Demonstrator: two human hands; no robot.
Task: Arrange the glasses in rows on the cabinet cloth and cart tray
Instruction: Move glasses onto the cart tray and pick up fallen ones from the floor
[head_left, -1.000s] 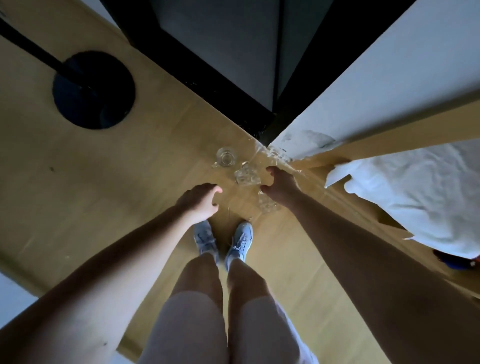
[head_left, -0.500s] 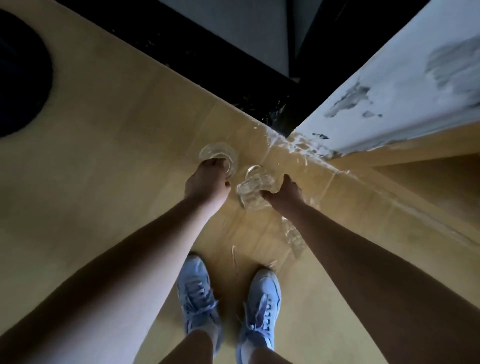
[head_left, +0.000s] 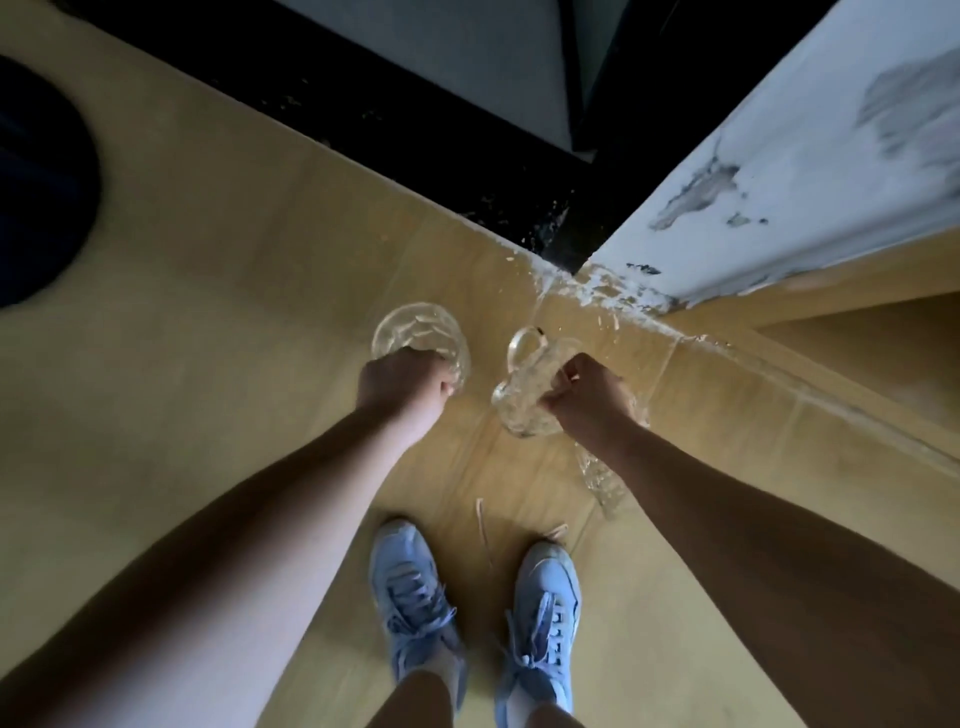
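**Desk:** Where do we stand on the job?

**Me:** Early, I'd judge. I see neither the cabinet cloth nor the cart tray from here, so no row shows as laid. The glasses are down at the floor, just ahead of the shoes at six o'clock.

**Desk:** And the hands?

**Me:** My left hand has its fingers curled over the near rim of a round glass, which sits at its twelve o'clock. My right hand pinches a handled glass by its wall. That one is tilted, with the handle loop toward twelve. The two glasses are near each other, not touching.

**Desk:** Anything left to collect?

**Me:** A third glass at six o'clock of the right hand, partly hidden by the forearm. I can't tell whether it stands or lies.

**Desk:** What are they like?

**Me:** Clear, thick and faceted, catching the light. The round one has a wide circular mouth. The floor is smooth yellowish board, flecked white at one o'clock beneath a scuffed white panel.
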